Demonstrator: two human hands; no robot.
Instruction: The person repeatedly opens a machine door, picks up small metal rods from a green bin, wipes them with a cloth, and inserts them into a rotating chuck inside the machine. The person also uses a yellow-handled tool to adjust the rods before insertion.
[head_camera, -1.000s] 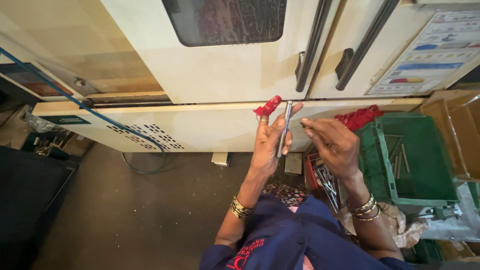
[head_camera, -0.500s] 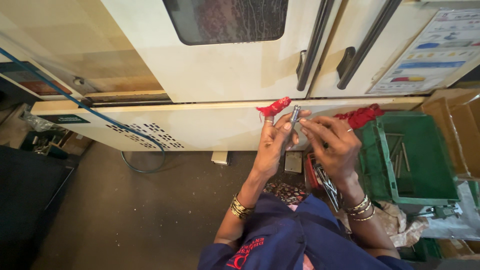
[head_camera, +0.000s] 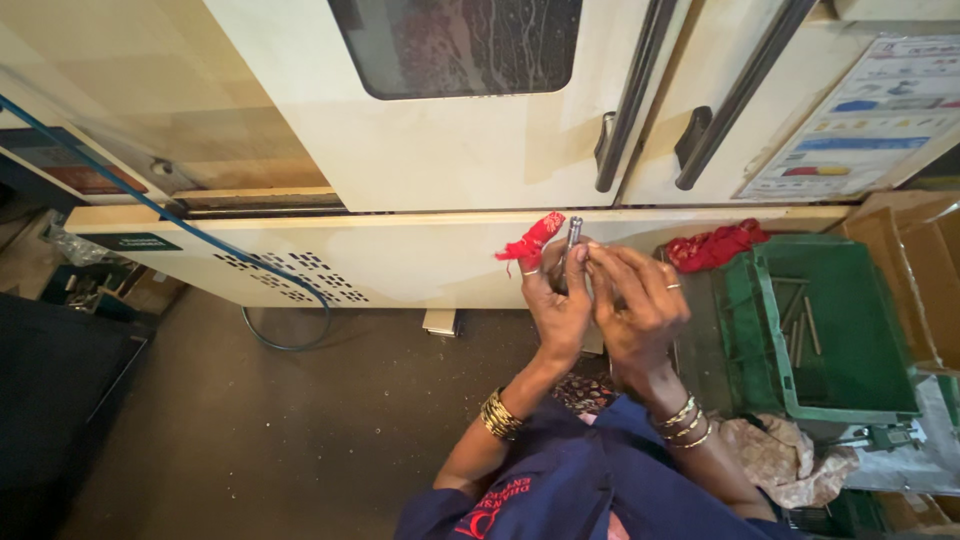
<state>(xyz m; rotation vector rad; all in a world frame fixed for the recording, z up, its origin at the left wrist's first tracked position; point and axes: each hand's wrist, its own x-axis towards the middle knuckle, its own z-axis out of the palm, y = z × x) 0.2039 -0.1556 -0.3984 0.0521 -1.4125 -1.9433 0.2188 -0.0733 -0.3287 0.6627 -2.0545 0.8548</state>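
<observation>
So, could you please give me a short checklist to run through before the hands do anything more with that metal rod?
1. Metal rod held by both hands, the left hand and the right hand: ok, both sets of fingers close around it.
2. Rod upright, top end free: ok, the tip stands above the fingers.
3. Red cloth clear of the rod's tip: ok, it sticks out to the left of it.
4. Green crate close by: ok, just right of the hands, with more rods inside.
5. Rod's surface clean: cannot tell, too small.
6. Machine doors shut: ok, no gap shows.
</observation>
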